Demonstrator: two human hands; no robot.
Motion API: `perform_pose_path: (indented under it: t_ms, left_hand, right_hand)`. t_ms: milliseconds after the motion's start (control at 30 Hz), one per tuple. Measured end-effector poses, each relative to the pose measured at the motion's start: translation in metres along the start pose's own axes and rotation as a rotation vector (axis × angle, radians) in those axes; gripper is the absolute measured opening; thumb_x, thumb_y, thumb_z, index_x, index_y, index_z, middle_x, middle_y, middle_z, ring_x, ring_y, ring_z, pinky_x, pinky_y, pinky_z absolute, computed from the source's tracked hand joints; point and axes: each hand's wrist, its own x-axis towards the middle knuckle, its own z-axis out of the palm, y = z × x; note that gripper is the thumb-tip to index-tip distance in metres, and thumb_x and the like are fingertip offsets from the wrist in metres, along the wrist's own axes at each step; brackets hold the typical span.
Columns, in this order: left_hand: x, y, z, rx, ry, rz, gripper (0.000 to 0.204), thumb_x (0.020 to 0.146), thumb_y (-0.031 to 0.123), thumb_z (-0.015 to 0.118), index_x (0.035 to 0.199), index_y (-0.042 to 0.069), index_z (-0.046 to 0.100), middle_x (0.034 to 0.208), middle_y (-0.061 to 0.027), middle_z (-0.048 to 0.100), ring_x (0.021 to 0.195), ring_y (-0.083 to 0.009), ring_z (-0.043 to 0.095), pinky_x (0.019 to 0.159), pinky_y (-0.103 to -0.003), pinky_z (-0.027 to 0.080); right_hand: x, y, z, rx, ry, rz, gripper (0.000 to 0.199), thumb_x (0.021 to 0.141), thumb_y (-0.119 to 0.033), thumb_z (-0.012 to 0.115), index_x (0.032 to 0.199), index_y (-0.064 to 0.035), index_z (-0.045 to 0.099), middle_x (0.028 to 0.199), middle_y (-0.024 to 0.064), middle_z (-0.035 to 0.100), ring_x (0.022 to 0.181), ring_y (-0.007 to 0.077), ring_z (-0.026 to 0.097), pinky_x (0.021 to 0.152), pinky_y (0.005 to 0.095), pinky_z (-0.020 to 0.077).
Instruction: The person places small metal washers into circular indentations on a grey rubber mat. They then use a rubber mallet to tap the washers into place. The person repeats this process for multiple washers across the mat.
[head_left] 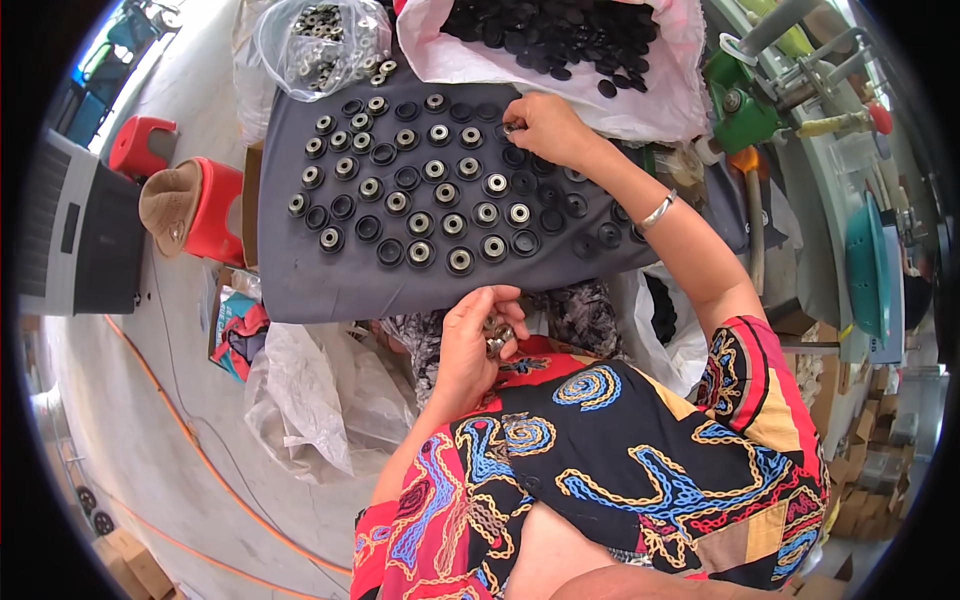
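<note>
On a grey cloth-covered table (300, 275), several black round plastic cups (390, 252) lie in loose rows. Many have a small silver metal bearing (460, 261) with a centre hole sitting in them; others hold none. At the far right of the rows, my right hand (555, 130) pinches a bearing (515, 127) just above the black cups, its fingertips partly covering it. Close to my body, before the table's near edge, my left hand (475, 335) is curled palm up around several more metal bearings (497, 338).
A clear plastic bag (335, 80) of metal bearings sits at the far left of the table. Beside it a white sack (450, 65) holds loose black discs (540, 40). Red stools (215, 215) stand left. Green machinery (735, 105) stands right. An orange hose (185, 425) crosses the floor.
</note>
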Motion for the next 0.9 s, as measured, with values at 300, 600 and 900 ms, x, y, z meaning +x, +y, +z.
perform_pose_path:
  t_ms: [300, 600, 900]
  left_hand:
    - [0.001, 0.000, -0.001, -0.005, -0.008, -0.013, 0.029, 0.098, 0.024, 0.047, 0.101, -0.002, 0.059, 0.079, -0.0101, 0.061, 0.063, -0.0183, 0.061, 0.044, -0.023, 0.039]
    - [-0.001, 0.004, 0.000, 0.000, -0.017, 0.009, 0.028, 0.098, 0.024, 0.046, 0.100, -0.001, 0.060, 0.079, -0.0098, 0.061, 0.064, -0.0184, 0.061, 0.043, -0.023, 0.038]
    - [-0.001, 0.004, 0.000, 0.016, 0.001, 0.025, 0.028, 0.098, 0.023, 0.045, 0.100, -0.001, 0.059, 0.079, -0.0098, 0.061, 0.064, -0.0184, 0.060, 0.043, -0.023, 0.037]
  right_hand:
    - [0.012, 0.001, 0.004, -0.065, -0.082, 0.020, 0.023, 0.070, -0.012, 0.069, 0.091, -0.0017, 0.069, 0.085, 0.0185, 0.067, 0.084, 0.0332, 0.065, 0.076, 0.0401, 0.0508]
    - [0.021, 0.034, -0.014, -0.186, 0.085, -0.003, 0.021, 0.078, -0.009, 0.059, 0.096, -0.0027, 0.069, 0.089, 0.0196, 0.067, 0.087, 0.0354, 0.064, 0.080, 0.0418, 0.0503]
    - [0.041, 0.066, -0.016, -0.128, 0.055, -0.025, 0.033, 0.072, 0.005, 0.052, 0.100, -0.0033, 0.068, 0.102, 0.0176, 0.066, 0.097, 0.0332, 0.062, 0.084, 0.0376, 0.0489]
